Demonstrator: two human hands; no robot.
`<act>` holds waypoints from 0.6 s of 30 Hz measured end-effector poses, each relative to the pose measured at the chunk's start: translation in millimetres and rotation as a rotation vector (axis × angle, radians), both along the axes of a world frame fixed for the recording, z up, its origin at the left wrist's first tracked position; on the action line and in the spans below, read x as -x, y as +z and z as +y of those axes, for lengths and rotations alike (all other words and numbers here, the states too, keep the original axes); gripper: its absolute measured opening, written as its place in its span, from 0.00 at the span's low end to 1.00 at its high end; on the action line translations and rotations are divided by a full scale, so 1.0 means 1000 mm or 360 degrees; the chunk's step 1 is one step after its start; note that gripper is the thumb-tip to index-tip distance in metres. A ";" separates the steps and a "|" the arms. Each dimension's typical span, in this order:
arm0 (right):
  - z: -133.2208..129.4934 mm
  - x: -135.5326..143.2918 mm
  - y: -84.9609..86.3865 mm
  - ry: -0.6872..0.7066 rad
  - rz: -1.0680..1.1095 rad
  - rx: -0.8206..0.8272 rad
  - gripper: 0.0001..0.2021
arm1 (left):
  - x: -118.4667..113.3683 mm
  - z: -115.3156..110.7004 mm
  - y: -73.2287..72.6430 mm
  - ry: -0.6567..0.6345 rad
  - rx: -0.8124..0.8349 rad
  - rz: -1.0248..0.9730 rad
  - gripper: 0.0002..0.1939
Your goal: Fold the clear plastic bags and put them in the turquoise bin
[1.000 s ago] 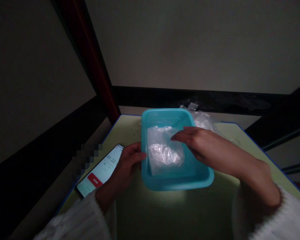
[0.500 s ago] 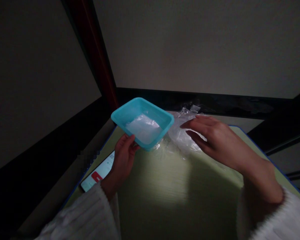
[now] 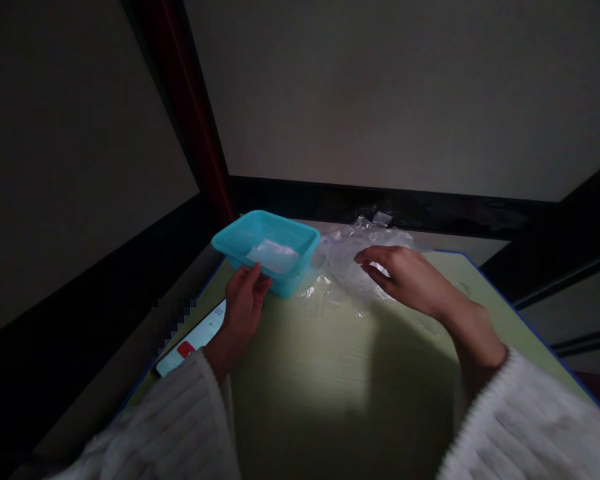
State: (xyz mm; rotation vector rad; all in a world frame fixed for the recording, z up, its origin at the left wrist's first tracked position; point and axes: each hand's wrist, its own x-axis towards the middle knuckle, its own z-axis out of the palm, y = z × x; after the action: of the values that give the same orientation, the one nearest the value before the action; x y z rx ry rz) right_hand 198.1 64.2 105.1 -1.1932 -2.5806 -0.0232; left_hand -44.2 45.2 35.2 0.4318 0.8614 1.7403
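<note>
A turquoise plastic tub (image 3: 297, 275) is at the far left part of the table, less tilted toward me. Inside it lies a clear plastic packet (image 3: 274, 255) with whitish contents I cannot make out. My left hand (image 3: 244, 303) grips the tub's near rim, thumb on top. Crumpled clear plastic bags (image 3: 343, 267) are heaped right of the tub. Over their right side hovers my right hand (image 3: 405, 277), fingers bent, a small gap between thumb and forefinger, nothing visible in it.
A phone (image 3: 200, 340) with a lit screen and a red button lies along the table's left edge, partly behind my left wrist. The pale green table (image 3: 310, 400) has a blue edge. A wall and dark ledge stand behind it.
My left hand has lowered the tub toward the table, moving it slightly left and levelling it. My right hand has shifted a little left, its thumb and forefinger closer together.
</note>
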 end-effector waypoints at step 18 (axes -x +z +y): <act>-0.063 -0.039 -0.057 -0.0067 -0.0210 0.0103 0.13 | -0.004 0.007 -0.006 0.0076 -0.0097 0.0082 0.09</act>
State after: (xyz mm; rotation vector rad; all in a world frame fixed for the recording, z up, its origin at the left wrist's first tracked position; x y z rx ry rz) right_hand 237.2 1.7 48.1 -1.3099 -2.6879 -0.0287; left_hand -40.5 52.5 28.9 0.5023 0.8631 1.8098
